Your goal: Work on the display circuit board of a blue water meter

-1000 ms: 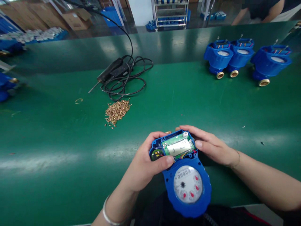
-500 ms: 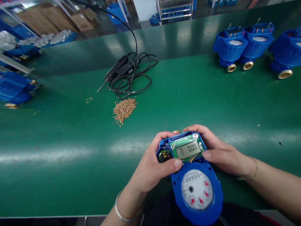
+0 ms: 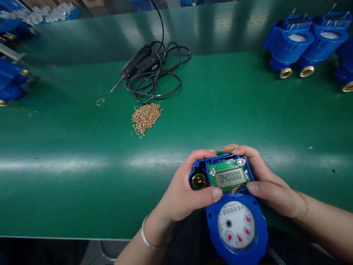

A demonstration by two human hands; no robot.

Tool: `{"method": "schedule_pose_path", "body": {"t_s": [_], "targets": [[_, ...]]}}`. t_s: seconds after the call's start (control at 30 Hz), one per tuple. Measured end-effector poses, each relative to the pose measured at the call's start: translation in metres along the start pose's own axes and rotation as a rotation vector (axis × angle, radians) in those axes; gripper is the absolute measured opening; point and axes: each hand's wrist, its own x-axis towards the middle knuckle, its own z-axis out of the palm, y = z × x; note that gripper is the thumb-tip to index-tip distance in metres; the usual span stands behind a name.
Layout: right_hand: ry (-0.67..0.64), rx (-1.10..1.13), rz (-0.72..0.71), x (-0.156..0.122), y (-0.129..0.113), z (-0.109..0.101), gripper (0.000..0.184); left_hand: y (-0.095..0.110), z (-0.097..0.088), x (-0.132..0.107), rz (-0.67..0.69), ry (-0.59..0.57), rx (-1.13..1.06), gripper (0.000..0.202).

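Left-edge blue meter (image 3: 11,82): left of the screw pile (image 3: 146,117) on the green bench (image 3: 68,147), partly out of view.
Screwdriver (image 3: 138,60): just beyond the screw pile, tip pointing left and toward the person, its black cord (image 3: 179,84) looped beside it.
Left hand (image 3: 182,195): to the right of the screw pile and nearer the person, holding the meter by its left side; fingers curl over the far rim, the thumb lies across the front just below the screen, and the forearm slants up from the bottom edge.
Meter (image 3: 244,197): right of the screw pile, nearer the person, open top facing up; whether anything supports it underneath does not show.
Screen (image 3: 231,177): uncovered, apparently reading 040000; any decimal point is too small to tell.
Good hold: my judgement is that light thumbs on the rims, clear of the digits and coloured wires (image 3: 235,190), with the face level, give the best reading.
Right hand (image 3: 271,187): farther right of the screw pile, closed around the meter's right side, thumb at the screen's lower right corner, fingers over the far rim, forearm entering from the right.
Standing meters (image 3: 309,46): right of the screw pile and beyond it.
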Motion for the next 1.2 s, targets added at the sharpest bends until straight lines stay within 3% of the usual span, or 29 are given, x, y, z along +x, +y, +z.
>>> {"method": "schedule_pose_path", "body": {"t_s": [0.07,0.17,0.3,0.37,0.47,0.57,0.7,0.8,0.9,1.03,1.2], "targets": [[-0.022,-0.04,0.0,0.001,-0.003,-0.001,0.048,0.001,0.001,0.0,-0.023,-0.002,0.01,0.055],[0.001,-0.271,-0.067,0.003,-0.007,0.0,0.056,0.003,0.002,-0.001,-0.037,0.003,0.034,0.055],[0.246,-0.542,-0.293,0.002,-0.004,0.007,0.073,0.003,0.002,0.0,-0.054,-0.019,0.018,0.056],[0.294,-0.612,-0.357,-0.001,-0.001,0.011,0.063,0.002,0.002,0.0,-0.063,-0.03,0.002,0.056],[0.267,-0.687,-0.383,-0.004,-0.001,0.013,0.033,0.001,0.001,0.0,-0.065,-0.037,-0.015,0.058],[0.247,-0.713,-0.382,-0.005,-0.003,0.012,0.02,0.001,0.0,-0.003,-0.059,-0.03,0.019,0.061],[0.253,-0.678,-0.379,-0.005,-0.005,0.013,0.02,0.003,0.0,-0.01,0.1,0.082,0.264,0.062],[0.274,-0.677,-0.383,-0.006,-0.005,0.014,0.021,0.007,0.0,-0.013,0.204,0.093,0.48,0.074],[0.266,-0.75,-0.381,-0.007,-0.007,0.014,0.023,0.013,0.004,-0.013,0.147,0.105,0.597,0.081],[0.235,-0.896,-0.402,-0.01,-0.012,0.014,0.024,0.021,0.012,-0.012,0.113,0.13,0.728,0.067],[0.228,-0.986,-0.415,-0.01,-0.02,0.012,0.023,0.025,0.015,-0.01,0.118,0.14,0.768,0.065]]}}
